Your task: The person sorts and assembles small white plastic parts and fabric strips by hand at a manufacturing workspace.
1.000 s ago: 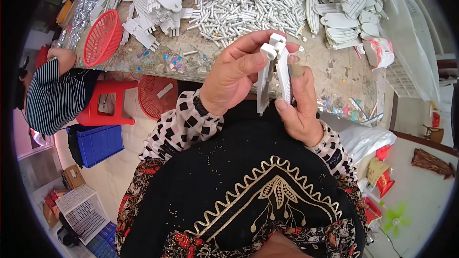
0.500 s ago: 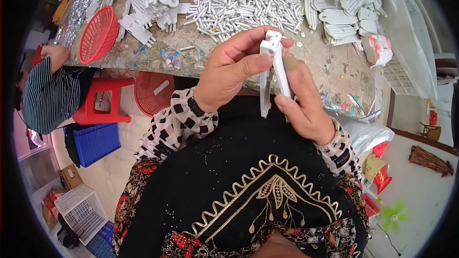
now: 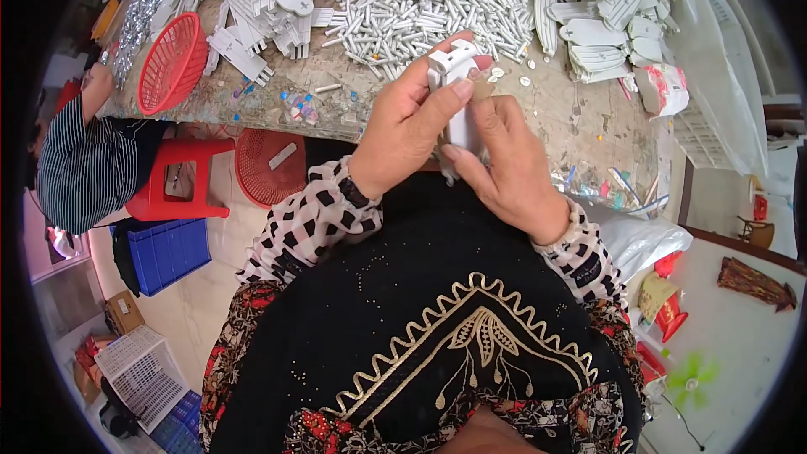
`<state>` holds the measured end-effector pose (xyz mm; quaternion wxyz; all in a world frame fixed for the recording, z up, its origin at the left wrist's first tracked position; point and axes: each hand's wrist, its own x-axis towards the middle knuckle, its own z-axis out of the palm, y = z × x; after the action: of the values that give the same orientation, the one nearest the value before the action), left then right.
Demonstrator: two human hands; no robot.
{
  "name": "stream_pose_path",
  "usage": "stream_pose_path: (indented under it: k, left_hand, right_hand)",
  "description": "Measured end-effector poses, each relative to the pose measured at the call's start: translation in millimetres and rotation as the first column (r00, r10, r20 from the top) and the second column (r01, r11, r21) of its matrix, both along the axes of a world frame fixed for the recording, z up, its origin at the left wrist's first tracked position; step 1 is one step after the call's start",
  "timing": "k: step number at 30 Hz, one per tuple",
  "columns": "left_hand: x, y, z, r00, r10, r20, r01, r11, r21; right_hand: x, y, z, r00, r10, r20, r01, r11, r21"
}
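Note:
Above the near edge of the worktable, both hands grip a narrow white plastic part [image 3: 460,122] with a blocky, notched top end. My left hand [image 3: 409,118] closes round it from the left, its thumb across the front near the top. From the right, my right hand [image 3: 510,155] pinches the same part, thumb at the lower end and fingers higher up. The fingers hide part of its length. Beyond the hands lies a large heap of short white rods [image 3: 433,8].
White flat panels [image 3: 261,8] pile up left of the rods, more panels [image 3: 601,29] on the right. A red basket [image 3: 172,63] stands on the table's left edge. Below are a red stool [image 3: 189,172], another red basket [image 3: 261,168] and a blue crate [image 3: 172,254]. Another person [image 3: 84,164] sits at left.
The two white pieces that stood apart at the bottom now look closed together. Both hands moved slightly left, and the part turned to show its broad side.

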<state>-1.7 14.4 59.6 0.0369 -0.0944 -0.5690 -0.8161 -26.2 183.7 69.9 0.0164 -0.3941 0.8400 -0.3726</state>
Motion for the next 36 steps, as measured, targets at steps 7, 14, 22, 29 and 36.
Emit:
stream_pose_path:
  k: [7,14,22,29,36]
  left_hand:
    - [-4,-9,-3,0.979,-0.167,-0.117,0.126,0.946,-0.297]
    - [7,-1,-21,0.954,-0.289,0.087,0.301,0.929,-0.217]
    - [11,4,-26,0.988,-0.148,0.051,0.156,0.92,-0.36]
    - [13,-1,-34,0.998,-0.063,-0.014,0.042,0.806,-0.59]
    - [18,-1,-33,0.981,-0.155,0.12,0.195,0.849,-0.491]
  right_hand:
    - [-39,15,30,0.99,0.069,-0.121,-0.097,0.966,-0.238]
    - [-44,26,30,0.949,0.306,0.081,-0.299,0.95,-0.086]
    - [-45,22,33,0.954,0.27,-0.128,-0.282,0.955,-0.094]
    - [-43,23,25,0.955,0.225,-0.195,-0.245,0.966,-0.086]
    - [-38,23,27,0.961,0.206,0.183,-0.196,0.978,-0.074]
